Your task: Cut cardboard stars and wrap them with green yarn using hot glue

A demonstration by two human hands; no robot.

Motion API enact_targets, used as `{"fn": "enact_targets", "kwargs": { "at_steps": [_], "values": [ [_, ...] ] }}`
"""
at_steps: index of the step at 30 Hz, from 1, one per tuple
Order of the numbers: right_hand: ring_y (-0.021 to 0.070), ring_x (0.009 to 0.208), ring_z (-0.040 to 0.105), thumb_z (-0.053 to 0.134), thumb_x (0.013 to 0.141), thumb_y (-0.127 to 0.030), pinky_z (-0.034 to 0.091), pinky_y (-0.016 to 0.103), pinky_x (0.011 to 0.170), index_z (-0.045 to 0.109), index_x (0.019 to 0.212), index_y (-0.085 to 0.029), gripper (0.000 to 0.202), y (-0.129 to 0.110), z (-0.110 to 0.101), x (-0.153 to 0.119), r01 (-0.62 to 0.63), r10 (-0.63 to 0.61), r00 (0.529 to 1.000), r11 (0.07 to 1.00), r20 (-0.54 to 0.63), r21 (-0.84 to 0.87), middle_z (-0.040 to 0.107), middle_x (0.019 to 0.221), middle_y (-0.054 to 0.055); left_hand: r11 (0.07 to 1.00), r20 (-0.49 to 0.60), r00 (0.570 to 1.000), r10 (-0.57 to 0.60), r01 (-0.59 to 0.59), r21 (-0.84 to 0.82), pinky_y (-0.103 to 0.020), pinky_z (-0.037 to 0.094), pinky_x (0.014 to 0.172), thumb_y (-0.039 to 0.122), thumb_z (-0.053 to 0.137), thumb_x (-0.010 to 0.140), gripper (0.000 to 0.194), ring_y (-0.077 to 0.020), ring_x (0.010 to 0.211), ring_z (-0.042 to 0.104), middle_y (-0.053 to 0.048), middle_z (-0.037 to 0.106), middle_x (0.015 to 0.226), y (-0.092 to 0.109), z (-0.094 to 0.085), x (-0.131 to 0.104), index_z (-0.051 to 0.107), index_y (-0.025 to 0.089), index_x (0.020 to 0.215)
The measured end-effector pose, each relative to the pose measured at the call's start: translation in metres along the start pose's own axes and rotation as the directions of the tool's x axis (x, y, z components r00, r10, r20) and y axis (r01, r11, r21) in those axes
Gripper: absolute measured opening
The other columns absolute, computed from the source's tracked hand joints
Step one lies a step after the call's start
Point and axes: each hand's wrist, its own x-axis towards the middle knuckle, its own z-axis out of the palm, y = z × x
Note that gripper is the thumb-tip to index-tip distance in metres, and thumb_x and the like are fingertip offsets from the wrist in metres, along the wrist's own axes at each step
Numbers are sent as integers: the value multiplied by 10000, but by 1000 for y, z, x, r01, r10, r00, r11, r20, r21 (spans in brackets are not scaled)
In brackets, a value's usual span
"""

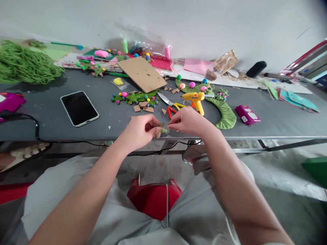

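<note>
My left hand (pixel 143 131) pinches a small brown cardboard piece (pixel 158 132) with green yarn (pixel 164 130) at its right side, just above the table's front edge. Close to its right, my right hand (pixel 182 121) has thumb and fingertips pressed together by the green yarn; whether they hold a strand is too small to tell. Behind the hands lie scissors (pixel 171 110) with red and yellow handles and a yellow glue gun (pixel 195 99). Cardboard scraps (pixel 149 109) and green leafy pieces with coloured balls (pixel 136 98) lie just beyond my left hand.
A phone (pixel 79 108) lies at left, green yarn (pixel 28 64) behind it. A cardboard sheet (pixel 143 73) is at the back centre. Right of the glue gun are a green wrapped ring (pixel 226 115) and a purple packet (pixel 247 115). A black cable (pixel 37 127) crosses the front edge.
</note>
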Motion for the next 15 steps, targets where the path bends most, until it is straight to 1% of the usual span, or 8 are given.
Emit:
{"fn": "enact_targets", "kwargs": {
  "at_steps": [2,4,6,8,10,12,15],
  "values": [
    [116,587,447,704,837,-300,295,297,605,798,726,-190,183,-4,-1,1,12,-14,1000,998,-21,-70,650,631,9,998,-19,1000,12,-11,56,-298,544,608,343,692,869,137,-211,696,721,-67,760,803,1,2,-1,692,207,889],
    [120,613,452,669,871,-298,286,298,613,788,752,-182,204,-9,-1,0,27,-33,998,994,-50,-107,661,678,23,997,-50,999,18,-15,75,-304,549,631,356,692,868,160,-212,706,717,-73,761,814,3,3,-1,690,200,902],
    [123,633,457,624,906,-289,280,294,616,774,786,-171,225,-15,0,-1,25,-34,996,995,-84,-98,664,715,34,996,-113,993,32,-23,83,-307,555,665,352,692,867,160,-207,710,712,-69,762,820,4,4,-1,684,197,910],
    [125,640,452,587,928,-284,275,290,613,746,785,-163,246,-21,3,-3,15,-21,993,998,-120,-56,652,726,37,997,-211,976,49,-36,65,-311,565,701,338,695,865,148,-203,727,714,-61,762,833,5,5,1,679,198,912],
    [123,641,437,560,942,-273,272,285,612,722,788,-161,250,-25,8,-5,10,-10,987,1000,-161,-3,639,729,34,999,-320,946,40,-50,-23,-321,585,732,329,716,853,155,-205,757,723,-63,763,878,4,6,3,678,196,923],
    [120,642,427,540,951,-254,274,282,616,716,818,-160,239,-27,13,-6,29,-17,979,998,-203,53,631,736,27,981,-390,921,-21,-56,-184,-342,611,748,324,756,826,188,-209,779,730,-68,763,918,4,7,6,677,191,934],
    [113,644,419,522,959,-235,288,273,629,716,846,-156,238,-25,21,-6,83,-47,967,987,-251,135,612,724,13,906,-388,915,-111,-68,-419,-371,636,764,306,804,788,226,-204,784,730,-61,759,909,3,7,9,680,185,933]
  ]
}}
